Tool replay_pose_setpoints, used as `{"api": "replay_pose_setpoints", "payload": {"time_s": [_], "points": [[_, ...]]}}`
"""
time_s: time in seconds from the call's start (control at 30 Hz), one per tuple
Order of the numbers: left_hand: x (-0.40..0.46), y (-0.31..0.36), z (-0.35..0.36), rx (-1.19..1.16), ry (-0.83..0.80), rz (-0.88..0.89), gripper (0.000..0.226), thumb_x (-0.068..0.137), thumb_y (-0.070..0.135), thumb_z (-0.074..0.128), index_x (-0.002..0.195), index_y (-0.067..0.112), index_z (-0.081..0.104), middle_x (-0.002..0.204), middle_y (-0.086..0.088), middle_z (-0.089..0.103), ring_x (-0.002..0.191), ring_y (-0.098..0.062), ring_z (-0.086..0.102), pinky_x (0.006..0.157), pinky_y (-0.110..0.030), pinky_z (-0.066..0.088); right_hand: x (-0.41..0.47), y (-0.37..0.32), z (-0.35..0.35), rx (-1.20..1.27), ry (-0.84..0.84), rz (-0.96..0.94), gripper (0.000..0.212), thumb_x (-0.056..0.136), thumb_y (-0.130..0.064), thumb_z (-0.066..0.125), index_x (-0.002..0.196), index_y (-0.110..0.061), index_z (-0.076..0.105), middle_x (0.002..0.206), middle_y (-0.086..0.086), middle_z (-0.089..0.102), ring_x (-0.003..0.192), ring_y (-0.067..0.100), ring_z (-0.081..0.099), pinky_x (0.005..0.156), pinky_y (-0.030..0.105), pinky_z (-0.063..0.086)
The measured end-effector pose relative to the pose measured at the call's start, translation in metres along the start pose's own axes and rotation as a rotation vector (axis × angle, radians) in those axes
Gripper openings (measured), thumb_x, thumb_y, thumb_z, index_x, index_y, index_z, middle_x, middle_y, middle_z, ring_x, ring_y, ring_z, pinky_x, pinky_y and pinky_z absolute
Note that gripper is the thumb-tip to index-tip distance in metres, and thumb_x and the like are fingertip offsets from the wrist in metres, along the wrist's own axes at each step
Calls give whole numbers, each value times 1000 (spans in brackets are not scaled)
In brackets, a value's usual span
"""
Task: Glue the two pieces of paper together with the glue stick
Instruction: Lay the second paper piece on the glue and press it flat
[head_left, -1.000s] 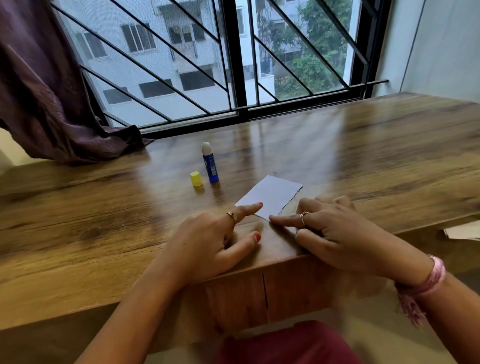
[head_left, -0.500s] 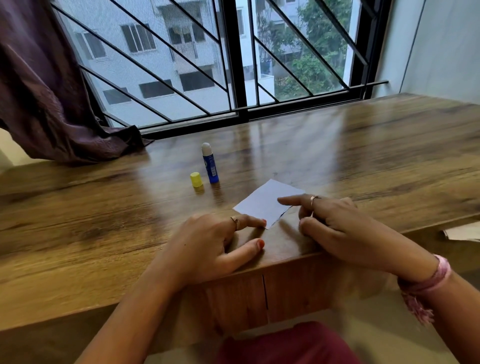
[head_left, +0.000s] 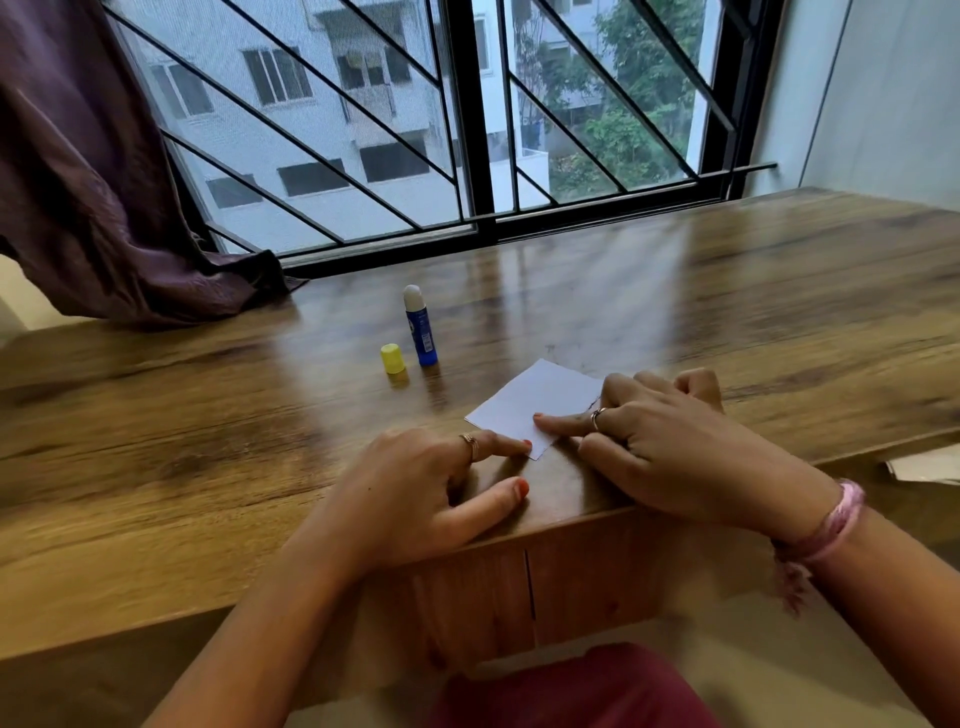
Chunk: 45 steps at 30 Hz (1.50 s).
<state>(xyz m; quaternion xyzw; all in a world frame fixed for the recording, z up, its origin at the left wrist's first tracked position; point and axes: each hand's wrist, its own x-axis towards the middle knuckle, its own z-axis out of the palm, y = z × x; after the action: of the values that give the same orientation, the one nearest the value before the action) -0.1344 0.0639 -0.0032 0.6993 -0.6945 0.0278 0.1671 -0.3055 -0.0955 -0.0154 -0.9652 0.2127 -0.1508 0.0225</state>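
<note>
Hanging at the far left, a purple curtain (head_left: 93, 197) drapes onto the wooden bench (head_left: 156, 426), well away from the work. Further right stand the yellow cap (head_left: 392, 358) and, just beside it, the uncapped blue glue stick (head_left: 420, 327), upright with its white tip exposed, probably parked there so both hands are free for pressing. The left hand (head_left: 415, 493) rests on the bench, its forefinger stretched out so the tip meets the near corner of the white paper (head_left: 530, 405), likely to stop it sliding; it holds nothing. The right hand (head_left: 670, 447) lies over the paper's right side, forefinger flat on the sheet and the other fingers loosely bent, seemingly smoothing the glued join. Only one sheet shows; whether a second lies beneath, I cannot tell. Another paper scrap (head_left: 930, 467) sits at the far right edge.
</note>
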Motion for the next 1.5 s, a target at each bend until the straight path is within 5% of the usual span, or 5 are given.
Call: {"api": "replay_pose_setpoints", "payload": {"time_s": [0.57,0.7,0.87,1.13,1.5], "points": [[1,-1,5,-81,61,-78,43,87,62,36,117,43,60,48,15,50,55,2,52,50,-16,29,13,48,1,-49,39,119,54,73,-64,0,119,-72,27,81,-20,35,86,4,32,63,31,7],[1,-2,6,-24,70,-94,51,83,70,28,117,46,58,76,24,49,66,3,51,59,-19,35,7,47,3,-58,52,125,55,77,-60,5,124,-67,34,83,-21,36,86,2,32,63,30,7],[1,-4,8,46,2,-117,56,77,74,24,119,50,50,132,21,39,127,-2,23,97,-33,21,9,44,0,63,38,163,66,75,-58,5,133,-55,37,83,-19,37,110,11,45,64,31,8],[1,-5,9,63,-13,-127,58,74,80,25,120,53,47,133,31,38,131,-1,13,92,-28,6,13,0,8,47,-8,45,55,82,-57,8,137,-63,13,97,-7,29,94,6,21,75,31,8],[1,-7,11,60,-18,-153,59,74,81,26,121,54,47,136,31,38,129,-2,14,92,-28,5,32,-5,12,-22,-99,79,50,89,-48,11,137,-63,10,100,0,28,99,15,24,88,39,14]]}}
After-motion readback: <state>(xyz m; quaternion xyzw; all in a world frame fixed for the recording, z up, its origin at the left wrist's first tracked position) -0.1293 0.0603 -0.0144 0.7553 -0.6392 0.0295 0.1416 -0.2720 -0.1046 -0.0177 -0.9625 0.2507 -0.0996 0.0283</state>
